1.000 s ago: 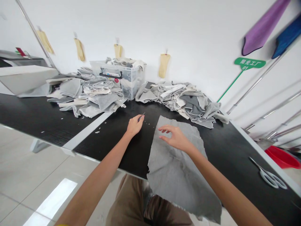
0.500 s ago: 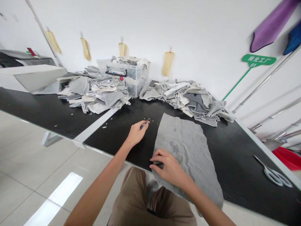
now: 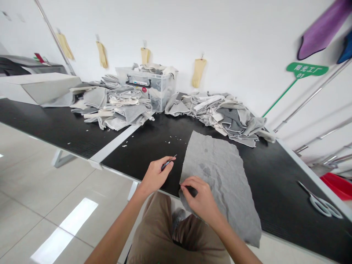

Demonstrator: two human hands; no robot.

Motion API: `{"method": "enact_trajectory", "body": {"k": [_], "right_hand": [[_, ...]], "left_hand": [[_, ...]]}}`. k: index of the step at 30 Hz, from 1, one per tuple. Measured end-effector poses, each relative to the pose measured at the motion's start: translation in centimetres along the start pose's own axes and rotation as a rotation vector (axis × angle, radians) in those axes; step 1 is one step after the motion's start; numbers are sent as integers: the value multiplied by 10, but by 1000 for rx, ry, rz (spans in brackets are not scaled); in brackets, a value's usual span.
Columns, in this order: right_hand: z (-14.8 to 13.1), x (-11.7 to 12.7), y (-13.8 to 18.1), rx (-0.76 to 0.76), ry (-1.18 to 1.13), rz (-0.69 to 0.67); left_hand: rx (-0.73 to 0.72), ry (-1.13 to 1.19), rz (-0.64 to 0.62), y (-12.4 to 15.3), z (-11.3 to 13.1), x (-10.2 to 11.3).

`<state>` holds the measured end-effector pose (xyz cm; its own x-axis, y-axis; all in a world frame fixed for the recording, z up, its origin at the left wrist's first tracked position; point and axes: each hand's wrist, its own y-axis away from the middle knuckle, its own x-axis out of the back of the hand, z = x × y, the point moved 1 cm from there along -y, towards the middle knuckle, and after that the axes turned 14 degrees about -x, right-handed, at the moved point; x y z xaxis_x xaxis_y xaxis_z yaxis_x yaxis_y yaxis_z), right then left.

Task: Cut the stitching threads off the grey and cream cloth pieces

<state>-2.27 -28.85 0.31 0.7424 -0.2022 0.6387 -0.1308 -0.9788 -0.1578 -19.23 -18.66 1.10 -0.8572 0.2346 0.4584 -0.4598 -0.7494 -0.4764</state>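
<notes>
Head view: left hand (image 3: pixel 154 178) clutched a thin dark pick (image 3: pixel 168 163), right hand (image 3: pixel 200 198) pinched ragged grey cloth (image 3: pixel 222 172); a slip might snag it.

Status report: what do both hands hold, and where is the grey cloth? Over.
Left hand shut on thin tool. Right hand pinches near edge of grey cloth, spread on black table. Scissors far right, apart.

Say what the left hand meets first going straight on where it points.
Likely the left edge of the grey cloth, just beyond the thin tool in the left hand; depth is unclear.
</notes>
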Motion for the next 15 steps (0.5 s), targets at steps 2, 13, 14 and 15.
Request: {"method": "enact_trajectory", "body": {"k": [2, 13, 14, 15], "right_hand": [[0, -2, 2, -38, -51, 23], [17, -3, 5, -317, -293, 68], [20, -3, 4, -317, -318, 55], [22, -2, 4, -315, -340, 47]], "left_hand": [[-14, -7, -37, 9, 5, 0], [-161, -407, -415, 48, 24, 1], [-184, -431, -444, 47, 25, 0], [-206, -450, -463, 45, 26, 0]]}}
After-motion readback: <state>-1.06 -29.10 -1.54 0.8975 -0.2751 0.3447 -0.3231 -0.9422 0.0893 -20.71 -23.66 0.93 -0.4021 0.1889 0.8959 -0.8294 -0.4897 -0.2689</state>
